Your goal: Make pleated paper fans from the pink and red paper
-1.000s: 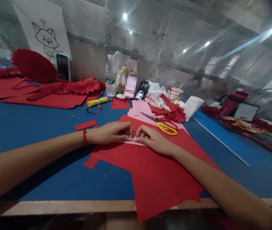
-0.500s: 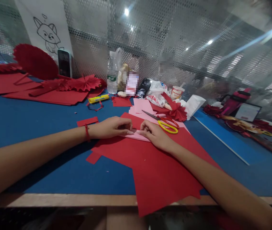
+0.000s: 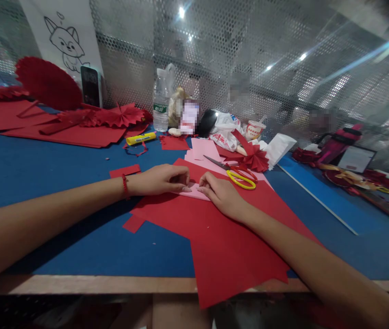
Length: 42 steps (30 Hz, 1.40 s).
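Head view: pinching the pink paper [image 3: 194,193] at its left end with the left hand [image 3: 162,179], fingers curled in narrow; nipping the right end with the right hand [image 3: 223,196], fingertips bunched tight, nearly touching the left. Lying flat on the big red sheet [image 3: 222,246], mid-scene on the blue table [image 3: 60,183]. Sitting just on the far side of the right hand, apart from it: yellow-handled scissors [image 3: 240,177].

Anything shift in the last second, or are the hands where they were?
Almost nothing. The left hand and right hand still pinch the pink paper on the red sheet, in the same grip. The yellow scissors and glue stick lie unmoved; only the view drifted slightly.
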{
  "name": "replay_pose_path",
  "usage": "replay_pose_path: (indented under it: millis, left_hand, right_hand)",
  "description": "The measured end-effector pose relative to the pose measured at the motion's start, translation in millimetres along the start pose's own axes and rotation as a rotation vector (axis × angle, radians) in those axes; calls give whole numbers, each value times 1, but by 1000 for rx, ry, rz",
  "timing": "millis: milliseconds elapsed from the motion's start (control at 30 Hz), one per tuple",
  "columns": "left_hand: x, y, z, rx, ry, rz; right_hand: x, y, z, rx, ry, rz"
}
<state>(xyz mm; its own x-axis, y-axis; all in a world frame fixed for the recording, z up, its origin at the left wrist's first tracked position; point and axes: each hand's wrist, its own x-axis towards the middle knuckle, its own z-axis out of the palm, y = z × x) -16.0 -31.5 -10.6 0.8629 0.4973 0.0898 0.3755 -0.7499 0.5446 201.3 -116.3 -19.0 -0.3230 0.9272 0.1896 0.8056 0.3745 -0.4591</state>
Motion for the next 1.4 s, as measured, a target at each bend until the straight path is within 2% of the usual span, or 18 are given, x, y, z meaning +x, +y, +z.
replay_pose_path:
  millis: [333, 767, 867, 1067, 1233, 1400]
  left_hand:
    - [3, -6, 3, -190, -30, 49]
    - [2, -5, 2, -158, -67, 71]
    - [1, -6, 3, -80, -42, 85]
    - [1, -7, 5, 57, 102, 183]
    - [1, -7, 6, 125, 27, 279]
    - [-2, -4, 7, 270, -87, 229]
  right_hand:
    - [-2, 1, 3, -72, -13, 9]
    - [-2, -1, 3, -146, -34, 4]
    - [-2, -2, 3, -176, -47, 12]
    - [-2, -6, 2, -203, -59, 24]
    - [-3, -6, 1, -194, -69, 10]
    - [-2, -4, 3, -209, -51, 1]
